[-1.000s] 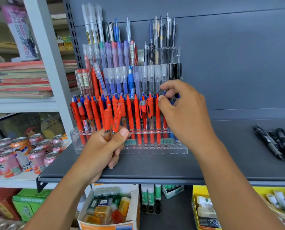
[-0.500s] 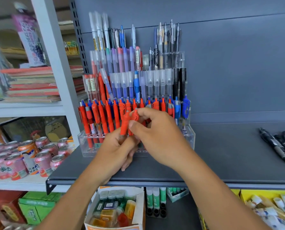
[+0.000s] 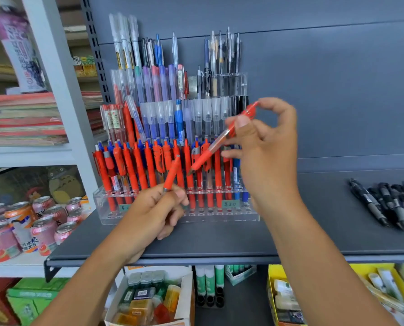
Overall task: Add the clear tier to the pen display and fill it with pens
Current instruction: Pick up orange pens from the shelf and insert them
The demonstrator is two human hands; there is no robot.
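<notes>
A tiered clear pen display (image 3: 248, 216) stands on the grey shelf (image 3: 219, 243), its front rows packed with red and blue pens. My right hand (image 3: 269, 147) pinches one red pen (image 3: 213, 147) by its upper half and holds it slanted in front of the display, tip down-left. My left hand (image 3: 154, 215) grips another red pen (image 3: 171, 174) by its lower end, upright before the front tier. The front tier's lowest row of holes shows several open ones.
Several black pens (image 3: 389, 203) lie on the shelf at the right. Drink cans (image 3: 31, 222) crowd the white shelf at the left, with stacked notebooks (image 3: 24, 118) above. Boxes of small goods (image 3: 149, 300) sit below the shelf.
My right hand took a red pen from the bunch in my left hand and lifted it up and right. One red pen stays in my left hand.
</notes>
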